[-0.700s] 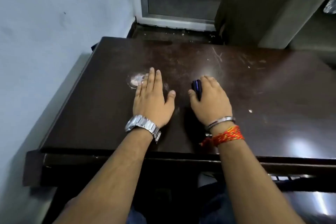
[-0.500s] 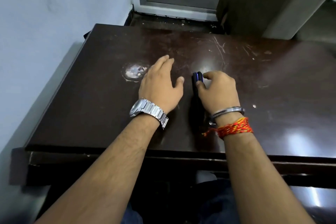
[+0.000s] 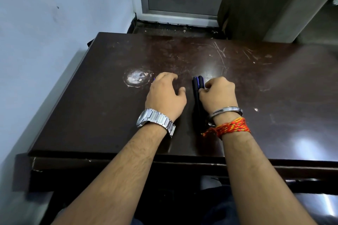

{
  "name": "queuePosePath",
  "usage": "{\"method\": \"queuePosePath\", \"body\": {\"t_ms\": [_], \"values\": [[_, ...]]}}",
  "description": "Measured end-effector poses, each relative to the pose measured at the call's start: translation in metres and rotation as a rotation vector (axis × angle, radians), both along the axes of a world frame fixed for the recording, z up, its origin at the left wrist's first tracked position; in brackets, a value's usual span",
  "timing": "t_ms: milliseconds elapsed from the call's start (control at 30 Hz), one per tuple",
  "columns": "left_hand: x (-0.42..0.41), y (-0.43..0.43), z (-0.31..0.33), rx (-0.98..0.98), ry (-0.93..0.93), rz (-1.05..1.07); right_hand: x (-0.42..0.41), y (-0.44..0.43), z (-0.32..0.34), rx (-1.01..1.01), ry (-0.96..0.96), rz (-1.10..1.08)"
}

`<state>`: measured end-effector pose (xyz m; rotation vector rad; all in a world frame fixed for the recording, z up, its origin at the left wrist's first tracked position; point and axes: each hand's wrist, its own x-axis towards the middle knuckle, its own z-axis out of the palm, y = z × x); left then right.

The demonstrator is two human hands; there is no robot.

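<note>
Two dark blue pens (image 3: 197, 83) lie side by side on the dark brown table (image 3: 102, 115), pointing away from me. My right hand (image 3: 217, 95), with a steel bangle and a red-orange thread at the wrist, pinches them near their far ends with curled fingers and thumb. My left hand (image 3: 165, 97), wearing a steel watch, rests just left of the pens with its fingers curled down onto the table. A tiny blue tip (image 3: 154, 79) shows at that hand's left edge; what lies under the fingers is hidden.
A round whitish worn patch (image 3: 137, 78) marks the table left of my left hand. A pale blue wall (image 3: 45, 42) runs along the table's left side. Behind the table stand a window frame (image 3: 181, 14) and a dark cabinet (image 3: 256, 5).
My left hand lay flat with straight fingers; its fingers have curled down. My right hand has closed round the pens, whose far ends now show beyond its fingers.
</note>
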<state>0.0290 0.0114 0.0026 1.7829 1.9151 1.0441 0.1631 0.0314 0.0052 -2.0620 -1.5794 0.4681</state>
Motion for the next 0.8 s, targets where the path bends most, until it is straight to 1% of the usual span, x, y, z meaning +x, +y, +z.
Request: {"method": "queuePosePath", "body": {"t_ms": [267,367,433,500,567,600,700,800], "values": [[0.001,0.000,0.000,0.014,-0.070,0.004,0.000,0.000,-0.002,0.015,0.009,-0.049],[0.003,0.000,0.001,0.006,-0.132,-0.017,-0.001,-0.002,0.004,0.129,0.052,-0.050],[0.006,0.001,0.001,-0.007,-0.198,-0.061,-0.004,-0.003,0.012,0.255,0.167,-0.057],[0.011,0.001,0.003,-0.029,-0.299,-0.119,-0.012,-0.006,0.020,0.337,0.343,-0.060],[0.013,0.000,0.006,-0.052,-0.392,-0.176,-0.020,-0.007,0.022,0.355,0.528,-0.059],[0.014,0.000,0.007,-0.052,-0.413,-0.193,-0.024,-0.007,0.022,0.346,0.591,-0.062],[0.013,-0.002,0.009,-0.055,-0.436,-0.186,-0.031,-0.007,0.020,0.285,0.706,-0.049],[0.013,-0.004,0.008,-0.113,-0.446,-0.149,-0.033,-0.007,0.020,0.265,0.733,0.028]]}}
